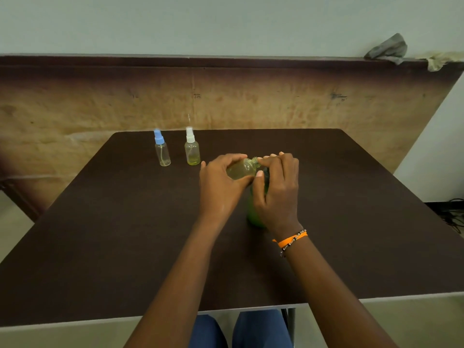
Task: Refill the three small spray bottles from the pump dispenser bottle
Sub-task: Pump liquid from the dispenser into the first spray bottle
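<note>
Single head-worn wide-angle view, looking forward and down from above the near edge of the table, close over both forearms, facing the far wall, edges probably bowed by the lens.

- No legible text, label, brand, number or sign was found on any item.
- Faint dark marks were present on the brown wall panel behind the counter; they were too blurred to read.

left hand tilting uncapped bottle, right hand at neck
</note>
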`<state>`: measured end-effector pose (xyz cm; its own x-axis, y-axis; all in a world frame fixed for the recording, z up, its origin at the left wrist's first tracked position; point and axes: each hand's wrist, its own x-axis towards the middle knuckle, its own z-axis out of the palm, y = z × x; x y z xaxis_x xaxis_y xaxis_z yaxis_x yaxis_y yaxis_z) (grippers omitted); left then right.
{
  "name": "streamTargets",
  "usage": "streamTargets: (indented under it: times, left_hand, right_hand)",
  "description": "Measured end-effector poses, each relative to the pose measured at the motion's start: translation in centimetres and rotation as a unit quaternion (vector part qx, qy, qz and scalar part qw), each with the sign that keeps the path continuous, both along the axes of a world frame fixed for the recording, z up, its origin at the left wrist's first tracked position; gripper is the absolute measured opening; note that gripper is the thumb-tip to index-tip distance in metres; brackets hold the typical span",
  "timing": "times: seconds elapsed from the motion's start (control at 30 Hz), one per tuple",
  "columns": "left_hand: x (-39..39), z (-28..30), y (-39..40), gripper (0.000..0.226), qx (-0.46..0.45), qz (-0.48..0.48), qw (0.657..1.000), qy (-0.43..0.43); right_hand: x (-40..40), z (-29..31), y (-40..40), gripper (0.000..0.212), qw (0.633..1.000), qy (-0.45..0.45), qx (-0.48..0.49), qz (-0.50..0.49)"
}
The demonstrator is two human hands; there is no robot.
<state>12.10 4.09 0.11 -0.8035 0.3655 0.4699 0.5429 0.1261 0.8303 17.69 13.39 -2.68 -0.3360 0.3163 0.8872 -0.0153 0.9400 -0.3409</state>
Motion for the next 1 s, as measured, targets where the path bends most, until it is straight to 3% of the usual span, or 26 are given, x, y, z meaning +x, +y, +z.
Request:
streamTargets:
  times: [0.53, 1.0]
  left_hand:
    - [-0.2, 0.1, -0.5, 0.043, -0.017, 0.012, 1.0, 0.02]
    - [0.0, 0.0, -0.4, 0.04, 0.006, 0.006, 1.0, 0.013]
  right_hand:
    - [-0.3, 0.0, 0.4, 0.03, 1.0, -0.004, 0.026, -0.006]
    - [-0.7, 0.3, 0.3, 0.02, 0.999, 0.008, 0.028, -0.029]
